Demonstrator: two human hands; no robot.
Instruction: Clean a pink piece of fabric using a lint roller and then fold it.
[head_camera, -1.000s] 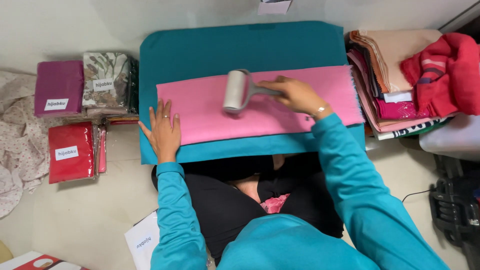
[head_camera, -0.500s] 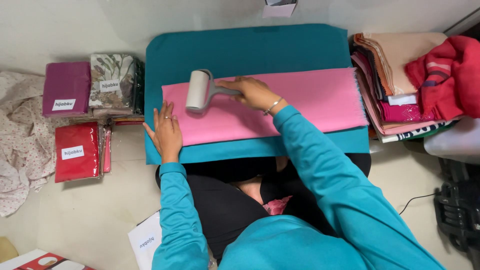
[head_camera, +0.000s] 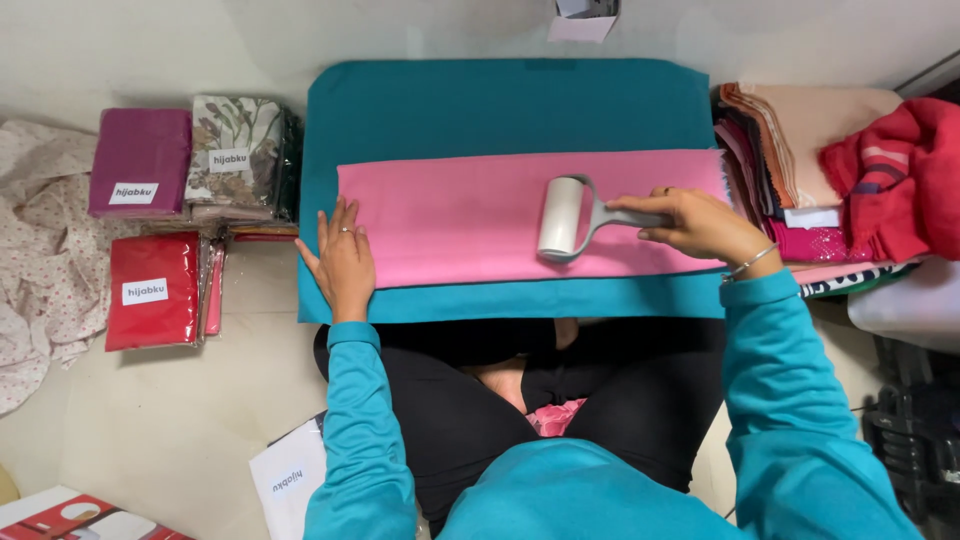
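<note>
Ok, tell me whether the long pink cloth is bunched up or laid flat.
Laid flat: the long pink cloth lies smooth on the teal board, no wrinkles visible.

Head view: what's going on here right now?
A person sits on the floor at a teal board with a folded pink cloth laid flat across it. The right hand grips the handle of a lint roller, whose drum rests on the cloth right of its middle. The left hand lies flat on the cloth's left end. Bagged fabrics lie to the left, stacked cloths to the right.
</note>
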